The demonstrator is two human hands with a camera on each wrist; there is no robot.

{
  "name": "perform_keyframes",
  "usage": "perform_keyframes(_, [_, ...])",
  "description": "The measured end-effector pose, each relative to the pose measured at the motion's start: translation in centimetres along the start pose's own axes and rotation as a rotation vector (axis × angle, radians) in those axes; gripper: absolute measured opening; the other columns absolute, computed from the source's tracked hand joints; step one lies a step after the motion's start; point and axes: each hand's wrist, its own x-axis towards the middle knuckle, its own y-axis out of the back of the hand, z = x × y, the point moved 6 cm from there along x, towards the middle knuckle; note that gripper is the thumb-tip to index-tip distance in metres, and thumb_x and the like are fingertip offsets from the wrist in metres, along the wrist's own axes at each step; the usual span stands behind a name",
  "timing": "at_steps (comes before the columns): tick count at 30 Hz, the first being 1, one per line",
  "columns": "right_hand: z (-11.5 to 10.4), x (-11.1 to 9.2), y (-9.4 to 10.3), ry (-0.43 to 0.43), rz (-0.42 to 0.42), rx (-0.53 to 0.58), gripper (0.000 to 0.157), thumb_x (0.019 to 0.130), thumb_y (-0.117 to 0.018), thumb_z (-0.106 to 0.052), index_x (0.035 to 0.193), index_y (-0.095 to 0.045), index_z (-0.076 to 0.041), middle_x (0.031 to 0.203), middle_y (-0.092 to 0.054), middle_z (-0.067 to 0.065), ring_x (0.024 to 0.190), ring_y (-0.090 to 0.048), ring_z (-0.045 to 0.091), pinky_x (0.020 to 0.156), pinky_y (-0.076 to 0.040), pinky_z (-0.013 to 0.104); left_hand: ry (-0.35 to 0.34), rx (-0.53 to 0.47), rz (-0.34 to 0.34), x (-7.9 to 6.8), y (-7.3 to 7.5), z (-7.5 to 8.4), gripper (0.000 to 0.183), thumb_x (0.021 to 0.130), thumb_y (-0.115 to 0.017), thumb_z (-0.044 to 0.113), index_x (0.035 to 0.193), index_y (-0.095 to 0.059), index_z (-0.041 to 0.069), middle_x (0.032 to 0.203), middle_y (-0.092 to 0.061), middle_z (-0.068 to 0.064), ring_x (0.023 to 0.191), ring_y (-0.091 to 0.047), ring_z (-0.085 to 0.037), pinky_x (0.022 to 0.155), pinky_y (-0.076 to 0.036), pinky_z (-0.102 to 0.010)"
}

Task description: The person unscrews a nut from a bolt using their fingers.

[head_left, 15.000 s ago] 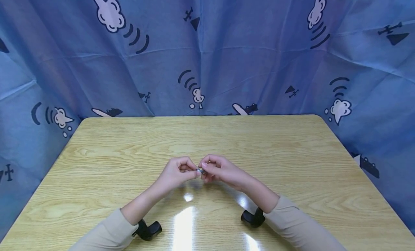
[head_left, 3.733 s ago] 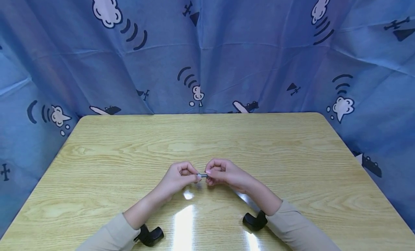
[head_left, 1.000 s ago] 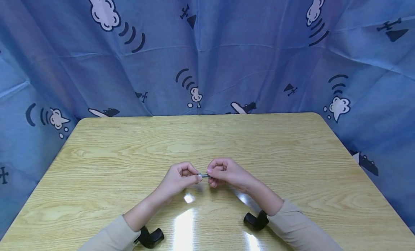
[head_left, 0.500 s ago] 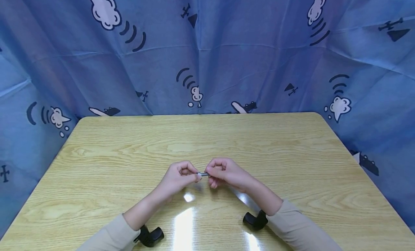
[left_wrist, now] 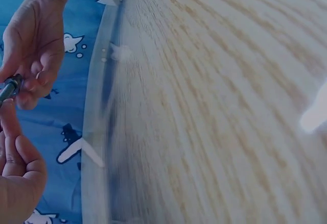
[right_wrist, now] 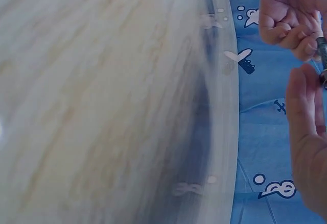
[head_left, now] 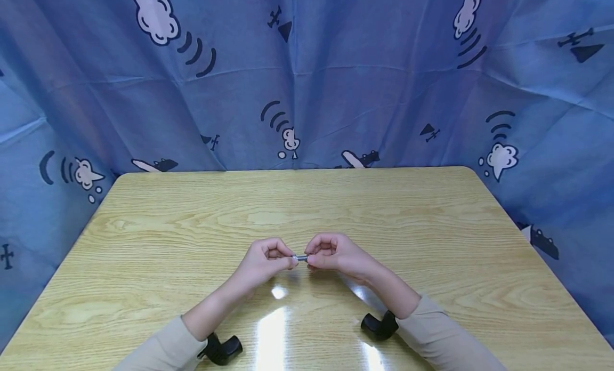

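Observation:
A small metal bolt [head_left: 301,258] is held level above the middle of the table, its threaded shank bare between the hands. My left hand [head_left: 264,261] pinches one end between thumb and fingertips, covering that end. At the other end, my right hand [head_left: 340,258] has thumb and fingertips at a dark metal nut [left_wrist: 15,82]. In the right wrist view the thread of the bolt shows beside the nut [right_wrist: 324,78] at the frame's edge, partly cut off. The right fingers partly cover the nut in the head view.
The wood-grain table [head_left: 201,211] reaches back to a blue patterned curtain [head_left: 336,94]. A black wrist camera sits on each wrist, the left one [head_left: 223,351] and the right one [head_left: 379,327] close above the tabletop. Light glares off the table's near part.
Fifteen seconds ago the hands were nearly touching; now they are farther apart with more shank showing. Over the last second the right thumb and fingers shifted at the nut; the left hand stayed nearly still.

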Motion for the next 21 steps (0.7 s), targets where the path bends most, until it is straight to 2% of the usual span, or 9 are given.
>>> perform_keyframes(4, [0.05,0.03,-0.03,-0.026,-0.002,0.009,0.037,0.088,-0.064,-0.013,0.11,-0.049,0.011,0.083,-0.064,0.005,0.075,-0.064,0.017,0.072,-0.053,0.033,0.006,-0.003,0.01,-0.03,0.13,-0.04,0.016,0.081,-0.065,0.002,0.089,-0.059,-0.01,0.077,-0.067,-0.003,0.074,-0.063,-0.014,0.074,-0.052,-0.031])
perform_keyframes(7, [0.35,0.02,-0.25,-0.06,-0.035,0.05,0.034,0.094,-0.055,-0.018,0.111,-0.047,0.01,0.078,-0.064,0.004,0.069,-0.062,0.014,0.068,-0.054,0.031,0.009,-0.004,0.015,-0.06,0.18,-0.01,0.017,0.081,-0.066,0.003,0.089,-0.059,-0.009,0.077,-0.067,-0.003,0.074,-0.062,-0.014,0.074,-0.051,-0.03])
perform_keyframes(9, [0.45,0.0,-0.28,-0.059,-0.046,0.053,0.028,0.095,-0.053,-0.015,0.108,-0.049,0.01,0.075,-0.063,0.004,0.066,-0.061,0.013,0.065,-0.053,0.028,0.008,-0.003,0.012,-0.07,0.18,-0.01,0.017,0.08,-0.066,0.004,0.09,-0.059,-0.01,0.077,-0.066,-0.003,0.073,-0.062,-0.014,0.073,-0.051,-0.029])
perform_keyframes(11, [0.42,-0.05,-0.18,-0.038,-0.042,0.046,0.026,0.092,-0.056,-0.008,0.107,-0.049,0.012,0.077,-0.063,0.004,0.069,-0.062,0.014,0.068,-0.054,0.03,0.005,-0.003,0.008,-0.08,0.2,-0.04,0.018,0.08,-0.066,0.003,0.09,-0.059,-0.01,0.077,-0.066,-0.003,0.073,-0.062,-0.014,0.073,-0.051,-0.03])
perform_keyframes(14, [0.27,-0.08,0.0,-0.01,-0.025,0.025,0.036,0.087,-0.062,-0.003,0.111,-0.046,0.017,0.085,-0.062,0.007,0.076,-0.063,0.018,0.073,-0.054,0.033,0.0,-0.009,0.004,-0.07,0.25,-0.12,0.018,0.081,-0.065,0.002,0.09,-0.059,-0.011,0.077,-0.067,-0.003,0.073,-0.063,-0.014,0.074,-0.052,-0.032])
perform_keyframes(17, [0.32,-0.04,-0.07,-0.022,-0.032,0.034,0.042,0.089,-0.062,-0.012,0.116,-0.043,0.016,0.088,-0.063,0.01,0.077,-0.064,0.019,0.073,-0.054,0.034,-0.002,-0.009,0.006,-0.02,0.3,-0.18,0.017,0.081,-0.065,0.002,0.09,-0.059,-0.011,0.078,-0.067,-0.003,0.073,-0.063,-0.013,0.074,-0.052,-0.033])
perform_keyframes(21, [0.48,0.07,-0.32,-0.048,-0.047,0.049,0.032,0.097,-0.049,-0.022,0.108,-0.05,0.008,0.08,-0.065,0.008,0.069,-0.062,0.014,0.066,-0.054,0.029,0.0,-0.002,0.006,0.0,0.25,-0.1,0.017,0.081,-0.066,0.004,0.09,-0.06,-0.009,0.078,-0.067,-0.003,0.074,-0.062,-0.014,0.073,-0.052,-0.03])
